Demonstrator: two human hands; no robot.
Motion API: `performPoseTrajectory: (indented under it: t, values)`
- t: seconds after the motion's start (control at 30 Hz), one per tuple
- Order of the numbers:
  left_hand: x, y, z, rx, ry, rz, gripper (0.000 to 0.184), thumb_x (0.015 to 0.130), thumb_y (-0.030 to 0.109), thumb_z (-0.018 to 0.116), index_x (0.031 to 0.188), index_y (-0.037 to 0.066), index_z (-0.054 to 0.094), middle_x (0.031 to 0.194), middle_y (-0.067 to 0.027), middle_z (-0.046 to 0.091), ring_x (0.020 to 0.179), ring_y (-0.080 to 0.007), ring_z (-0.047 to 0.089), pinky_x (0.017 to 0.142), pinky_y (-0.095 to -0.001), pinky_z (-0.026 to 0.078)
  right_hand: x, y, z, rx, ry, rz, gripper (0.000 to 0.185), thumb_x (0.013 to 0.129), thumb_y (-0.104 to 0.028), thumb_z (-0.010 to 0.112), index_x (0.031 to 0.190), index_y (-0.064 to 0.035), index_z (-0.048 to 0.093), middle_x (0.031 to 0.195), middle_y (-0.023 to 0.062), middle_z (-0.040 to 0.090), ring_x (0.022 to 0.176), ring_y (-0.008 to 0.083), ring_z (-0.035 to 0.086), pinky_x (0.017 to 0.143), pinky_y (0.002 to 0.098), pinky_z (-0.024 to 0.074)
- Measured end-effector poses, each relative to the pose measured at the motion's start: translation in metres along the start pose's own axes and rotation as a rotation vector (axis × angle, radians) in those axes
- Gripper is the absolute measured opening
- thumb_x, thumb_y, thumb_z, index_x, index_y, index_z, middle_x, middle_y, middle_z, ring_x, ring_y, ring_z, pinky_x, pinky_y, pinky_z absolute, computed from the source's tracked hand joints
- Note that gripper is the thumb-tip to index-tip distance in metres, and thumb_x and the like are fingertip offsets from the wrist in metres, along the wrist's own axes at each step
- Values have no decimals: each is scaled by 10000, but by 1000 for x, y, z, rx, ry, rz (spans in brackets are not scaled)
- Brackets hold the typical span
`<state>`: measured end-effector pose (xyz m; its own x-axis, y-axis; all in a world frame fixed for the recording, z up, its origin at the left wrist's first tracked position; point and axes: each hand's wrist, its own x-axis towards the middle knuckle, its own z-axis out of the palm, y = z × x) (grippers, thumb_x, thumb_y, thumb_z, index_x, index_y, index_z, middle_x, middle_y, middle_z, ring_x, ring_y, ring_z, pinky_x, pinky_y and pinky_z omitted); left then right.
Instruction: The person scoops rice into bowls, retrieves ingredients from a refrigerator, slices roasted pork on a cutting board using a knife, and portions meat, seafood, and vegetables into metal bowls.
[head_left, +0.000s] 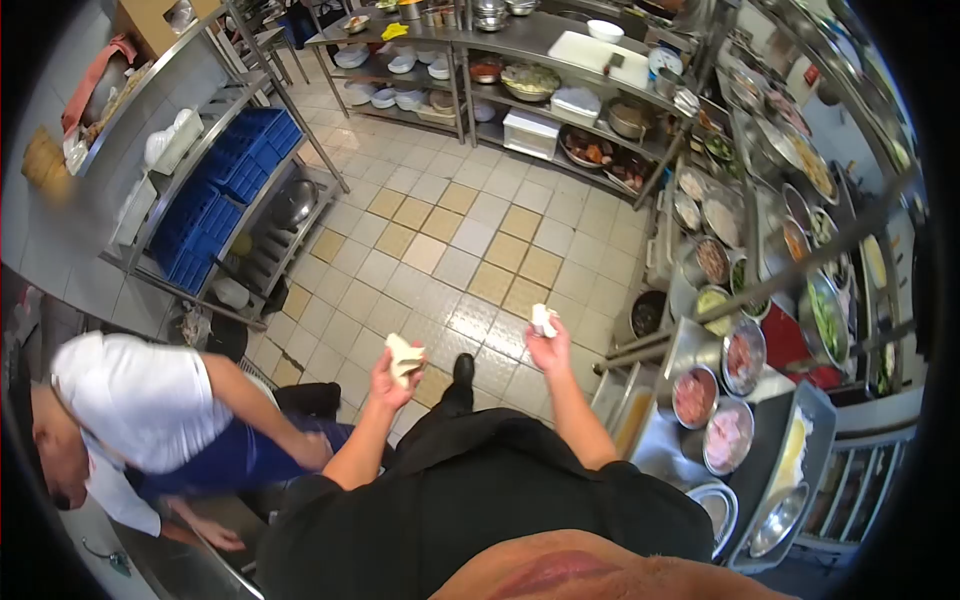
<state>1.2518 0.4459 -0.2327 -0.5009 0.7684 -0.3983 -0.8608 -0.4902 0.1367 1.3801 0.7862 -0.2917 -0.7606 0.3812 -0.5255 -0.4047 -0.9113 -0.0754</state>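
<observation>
Glossy floor tiles (460, 310) spread beneath the arms. Nearer, the left hand (394, 378) grips a pale piece (404, 353), likely light, soft and easily squashed; a loose pinch by its edge should suit. It sticks up past the fingers. Slightly farther, the right hand (547, 346) pinches a smaller white piece (543, 318) at its fingertips. Beyond stands a steel table (520, 42).

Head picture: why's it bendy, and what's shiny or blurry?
Head view: likely a wide lens bends the picture's edges; head view: glare brightens the floor tiles; head view: a left-edge patch looks smudged, left hand and right hand clearer.
</observation>
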Motion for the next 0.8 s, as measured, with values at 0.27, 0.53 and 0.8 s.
performPoseTrajectory:
  t: [0.27,0.53,0.8]
  values:
    - [260,90,137,92,-218,-235,592,885,365,594,1348,43,412,1271,-150,548,1039,-336,613,673,-469,591,52,-97,37,-134,351,-245,158,874,-217,615,987,-110,586,866,78,616,743,235,578,646,349,515]
    - [485,151,225,98,-277,-315,562,846,343,665,1290,64,464,1223,-126,587,985,-330,634,658,-460,595,149,-137,72,36,445,-364,177,887,-225,613,1009,-105,568,864,65,608,732,224,568,658,341,516]
    - [686,259,317,221,-173,-177,487,884,370,608,1247,68,492,1186,-130,597,981,-333,631,675,-449,607,411,-215,200,-67,228,-281,206,872,-241,639,1017,-107,578,872,56,628,735,216,583,666,331,518]
